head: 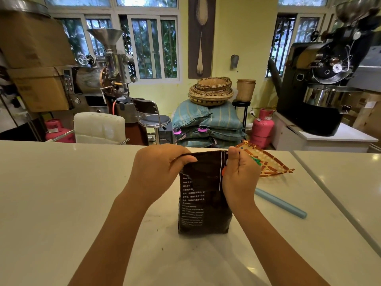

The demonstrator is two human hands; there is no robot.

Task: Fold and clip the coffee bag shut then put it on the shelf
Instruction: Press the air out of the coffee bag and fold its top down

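While it stands upright near the middle of the pale glossy worktop, the dark brown foil coffee bag with white print on its near face is gripped at its top edge from both sides. On the left, the left hand has its fingers clenched on the bag's top corner, thumb pressed against the near face. On the right, the right hand has its fingers grasping the opposite corner, thumb up along the bag's white side stripe; something small and orange shows at the palm, too hidden to identify. Just right of that hand lies a flat woven bamboo tray with orange binding, and nearer, a pale blue plastic rod rests on the worktop, apart from the bag.
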